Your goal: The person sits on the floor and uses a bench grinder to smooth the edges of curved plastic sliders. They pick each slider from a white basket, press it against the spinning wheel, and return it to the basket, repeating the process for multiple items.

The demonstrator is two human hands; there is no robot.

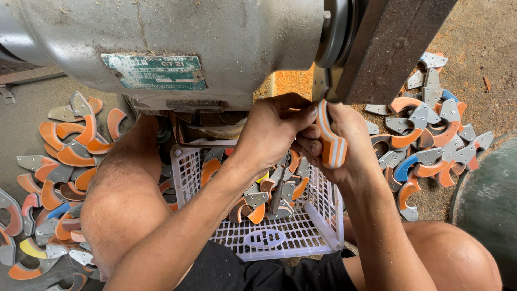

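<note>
Both hands on one part. Right hand (339, 143) has its grip clamped around an orange curved piece with pale stripes (329, 141): fingers wrapped over the lower end, thumb side toward the left hand. Left hand (272, 129) grip also closed, fingertips (309, 114) pinching the upper end of the same piece; the two hands touch each other there.

Top end of the striped piece sits right at the dark grinding wheel (388, 48), just above the grip. Can't tell if it is actually touching the wheel face; the contact spot is hidden by fingers and the metal guard.

Grey motor housing (177, 48) is above and left of the grip, with a green plate on its front.

Directly below the grip: white plastic basket (285, 237), sitting between the person's knees, holding a small heap of grey-and-orange curved pieces (258, 199) at its far end; near end of the basket floor is bare.

Right of the grip, on the floor: pile of the same curved pieces (425, 134), mostly grey plates with orange, one blue. Sawdust-coloured dust around it.

Far left of the grip, on the floor: another pile (59, 161), orange and grey, a few yellow and blue.

Dark green round object (487, 205) at lower right edge, partly out of frame.
</note>
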